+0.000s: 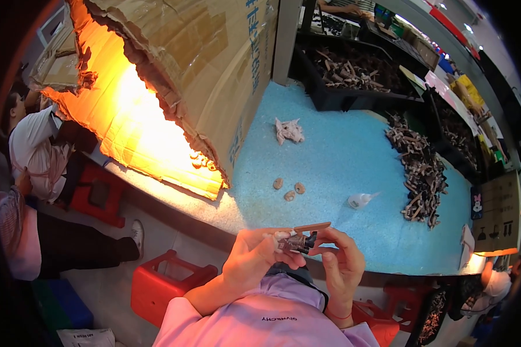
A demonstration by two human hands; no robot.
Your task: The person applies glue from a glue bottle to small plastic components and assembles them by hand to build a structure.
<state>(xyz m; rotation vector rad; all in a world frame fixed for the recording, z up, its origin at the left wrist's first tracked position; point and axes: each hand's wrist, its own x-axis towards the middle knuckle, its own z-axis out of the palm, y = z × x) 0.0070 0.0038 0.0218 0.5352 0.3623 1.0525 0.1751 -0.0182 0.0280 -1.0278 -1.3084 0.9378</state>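
In front of my chest, my left hand (253, 257) is closed round a small dark-and-pale molded piece (294, 242), whose exact kind I cannot make out. A flat brown strip (311, 227) runs along its upper side. From the right, my right hand (342, 260) has its curled fingertips at the black end of that piece. Beyond my hands, three small tan round pieces (289, 196) lie on the blue tabletop (260, 162). A small white squeeze bottle (360, 200) with a thin nozzle lies to their right. Farther back sits a crumpled whitish wad (288, 131).
A torn cardboard box (214, 75), brightly lit inside, stands at the left. A heap of dark and pale parts (417, 168) covers the right side, with black trays (353, 101) of similar parts behind. Red stools (168, 283) stand below; a person (35, 150) sits at far left.
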